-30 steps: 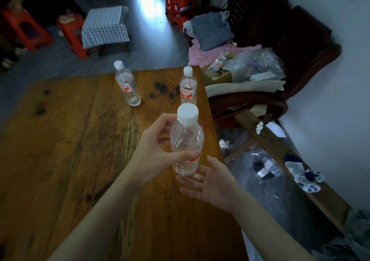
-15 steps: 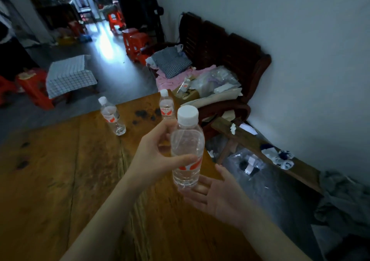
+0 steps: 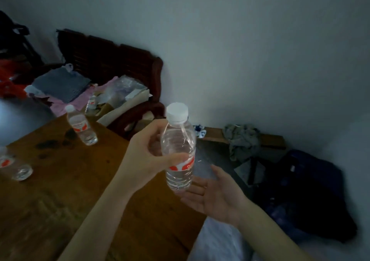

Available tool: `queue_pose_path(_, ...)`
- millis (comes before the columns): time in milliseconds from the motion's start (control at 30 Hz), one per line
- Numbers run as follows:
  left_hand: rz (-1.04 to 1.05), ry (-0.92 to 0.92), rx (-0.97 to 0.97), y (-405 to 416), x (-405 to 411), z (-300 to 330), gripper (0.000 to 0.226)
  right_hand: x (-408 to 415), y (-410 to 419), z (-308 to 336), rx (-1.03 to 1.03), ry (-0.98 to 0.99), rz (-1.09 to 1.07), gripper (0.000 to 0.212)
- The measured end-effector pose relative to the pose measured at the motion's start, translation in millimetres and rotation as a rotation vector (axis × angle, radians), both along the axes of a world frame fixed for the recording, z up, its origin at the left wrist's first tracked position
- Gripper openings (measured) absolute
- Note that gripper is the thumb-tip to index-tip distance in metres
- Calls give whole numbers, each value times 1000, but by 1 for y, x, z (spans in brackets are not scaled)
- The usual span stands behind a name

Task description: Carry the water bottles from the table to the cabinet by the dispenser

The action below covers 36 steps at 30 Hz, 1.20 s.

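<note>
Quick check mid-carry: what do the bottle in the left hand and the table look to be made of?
Held bottle: clear thin plastic by the look, glossy and ribbed, with a red-and-white label band and a white ridged cap, probably plastic too. The left hand holds it at mid-body.
Table: wood, going by the visible grain and plank seams; orange-brown, dull finish, with dark stains.

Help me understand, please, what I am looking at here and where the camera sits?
There is no machine: a person wears a wide-angle camera on the head, looking forward and down at both bare hands. The left hand grips a clear water bottle with a white cap, held upright above the edge of a wooden table. The right hand is open, palm up, just under the bottle's base. Two more bottles are on the table: one standing, one cut off at the left edge. A cluttered dark wooden bench stands behind.
</note>
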<state>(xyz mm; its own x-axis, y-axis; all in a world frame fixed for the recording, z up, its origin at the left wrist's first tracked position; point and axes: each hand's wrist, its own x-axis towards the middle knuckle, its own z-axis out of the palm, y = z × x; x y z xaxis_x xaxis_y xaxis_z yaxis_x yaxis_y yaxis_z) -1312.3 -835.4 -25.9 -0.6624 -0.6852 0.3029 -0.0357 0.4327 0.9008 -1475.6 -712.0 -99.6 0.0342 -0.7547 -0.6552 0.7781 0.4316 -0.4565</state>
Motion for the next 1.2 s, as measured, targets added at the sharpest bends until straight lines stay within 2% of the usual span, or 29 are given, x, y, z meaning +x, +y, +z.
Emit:
queue_pose_path(233, -333, 4, 43, 57, -87, 13, 65, -41, 104, 3, -22, -26, -291, 74)
queue_pose_path(333, -501, -8, 40, 102, -127, 18, 58, -51, 161, 3, -36, -14, -410, 71)
queue_pose_path(533, -839, -61, 94, 227, -185, 17, 61, -48, 302, -2, -31, -23, -736, 68)
queue_pose_path(833, -1302, -151, 85, 461, -205, -5, 56, 43, 518, -2, 40, 1, -1238, 53)
queue_pose_path(967, -1498, -148, 82, 560, -189, -7, 59, 104, 598, 2, -12, -55, -1529, 58)
queue_pose_path(1100, -1730, -121, 41, 640, -164, -3, 53, 157, 649, 8, -54, -76, -1755, 63)
queue_pose_path(1200, -1880, -98, 5, 685, -148, 5, 77, 193, 668, 16, -90, -72, -1919, 64)
